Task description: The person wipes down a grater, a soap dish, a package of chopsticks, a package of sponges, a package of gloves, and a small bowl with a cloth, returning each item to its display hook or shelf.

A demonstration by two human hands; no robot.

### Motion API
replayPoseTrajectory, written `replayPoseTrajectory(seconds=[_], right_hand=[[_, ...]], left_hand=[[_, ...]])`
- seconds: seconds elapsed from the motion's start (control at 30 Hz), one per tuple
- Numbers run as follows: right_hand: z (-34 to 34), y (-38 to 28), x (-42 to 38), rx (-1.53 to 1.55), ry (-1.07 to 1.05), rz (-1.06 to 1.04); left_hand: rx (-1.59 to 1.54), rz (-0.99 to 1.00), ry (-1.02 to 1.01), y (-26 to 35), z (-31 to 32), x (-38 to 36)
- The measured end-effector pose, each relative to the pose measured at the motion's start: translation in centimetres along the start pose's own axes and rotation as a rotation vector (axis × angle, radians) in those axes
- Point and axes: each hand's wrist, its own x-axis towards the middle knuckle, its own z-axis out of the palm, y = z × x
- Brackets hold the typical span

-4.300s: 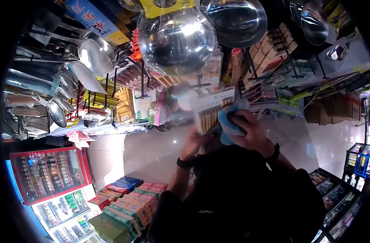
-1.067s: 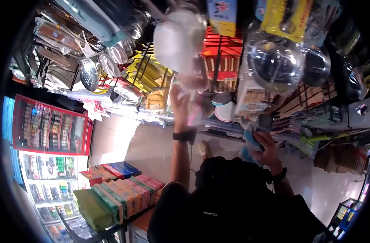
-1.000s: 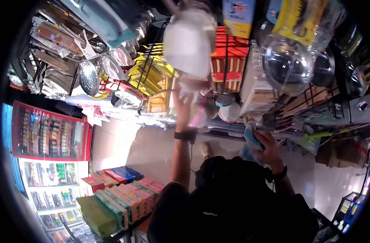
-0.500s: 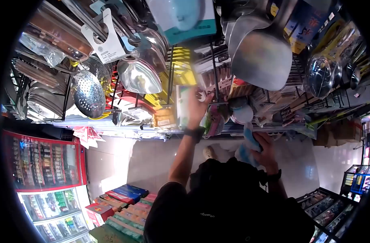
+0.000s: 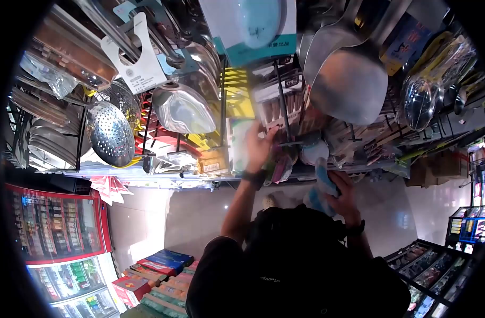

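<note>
My left hand [image 5: 259,149] reaches up to the hanging goods, its thumb spread away from its fingers. A pale white-and-green package [image 5: 239,142] is right beside its fingers, overlapping them in this view; the fingertips are blurred. Below the thumb hangs a pink-and-green package [image 5: 281,166]. My right hand [image 5: 344,195] is lower and to the right, its fingers closed around a long, soft-looking blue-and-white item [image 5: 324,180]. The top of this item overlaps a round white thing [image 5: 315,152] on the rack.
Metal hooks hold a slotted spoon [image 5: 111,133], a wide spatula [image 5: 350,87], ladles [image 5: 184,110] and a teal-and-white boxed item [image 5: 257,37] close overhead. A red-framed drinks fridge [image 5: 59,220] stands at left. Stacked boxes [image 5: 163,262] sit behind me; a black rack [image 5: 430,270] is at right.
The view has shifted slightly, so the hanging goods sit a little differently. My left hand stays by the pale package, and my right hand keeps the blue-and-white item, now slightly lower in view.
</note>
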Motion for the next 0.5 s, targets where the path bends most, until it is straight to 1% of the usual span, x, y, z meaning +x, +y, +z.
replayPoseTrajectory(seconds=[0.03, 0.07, 0.17, 0.27, 0.37, 0.4, 0.5], right_hand=[[0.0, 0.1, 0.1, 0.006, -0.001, 0.009], [-0.1, 0.2, 0.3, 0.008, -0.001, -0.001], [-0.5, 0.3, 0.6, 0.013, -0.004, -0.017], [-0.7, 0.4, 0.9, 0.014, -0.015, -0.013], [-0.9, 0.8, 1.3, 0.012, -0.022, -0.025], [-0.9, 1.1, 1.3, 0.012, -0.024, -0.033], [-1.2, 1.2, 1.5, 0.001, -0.032, -0.063]], left_hand=[[0.021, 0.023, 0.003, -0.2, -0.2, 0.0], [-0.094, -0.002, -0.017, -0.4, -0.2, -0.1], [-0.137, -0.055, -0.091, 0.3, -1.2, -0.1], [-0.289, -0.211, -0.208, 2.9, -3.1, -0.1], [-0.519, -0.18, -0.173, 0.7, -2.2, -0.9], [-0.459, -0.166, -0.21, 0.9, -2.7, -1.1], [-0.76, -0.351, -0.19, 6.0, -3.9, -1.5]])
